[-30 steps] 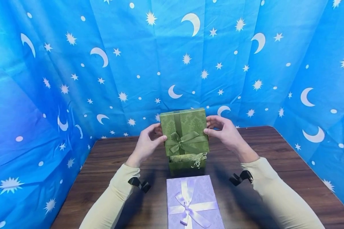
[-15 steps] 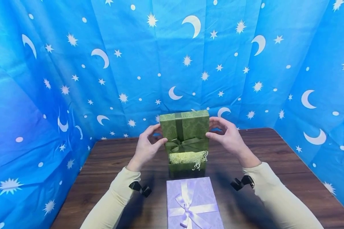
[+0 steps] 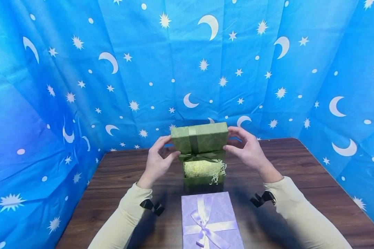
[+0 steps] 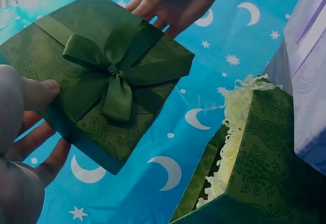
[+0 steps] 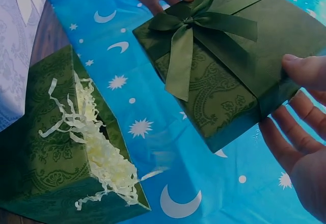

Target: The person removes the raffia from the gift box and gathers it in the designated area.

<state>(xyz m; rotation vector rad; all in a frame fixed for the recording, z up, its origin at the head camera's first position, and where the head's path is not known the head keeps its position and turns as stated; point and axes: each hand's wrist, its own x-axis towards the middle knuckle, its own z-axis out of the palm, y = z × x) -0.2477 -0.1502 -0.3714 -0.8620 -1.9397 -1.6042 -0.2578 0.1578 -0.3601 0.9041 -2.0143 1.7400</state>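
Both hands hold a green patterned gift box lid [image 3: 202,138] with a dark green ribbon bow [image 4: 113,71], one at each side. My left hand [image 3: 158,157] grips the left edge, its thumb on the front and its fingers behind. On the right edge, my right hand [image 3: 249,150] has the same grip. The lid is tilted and raised above the green gift box base [image 3: 204,185]. That base stands uncovered on the table, filled with pale yellow shredded paper [image 3: 202,168]. Some paper strands [image 5: 56,114] hang over its rim.
A lilac gift box [image 3: 210,221] with a lilac ribbon bow stands nearer me, in front of the green base. The dark wood table [image 3: 112,193] reaches back to a blue cloth [image 3: 149,62] with moons and stars. Black straps [image 3: 152,206] sit at the wrists.
Both hands have tipped the lid, so its bow face slants down and its top side shows more. More of the shredded paper in the base is visible. The lilac box stays put.
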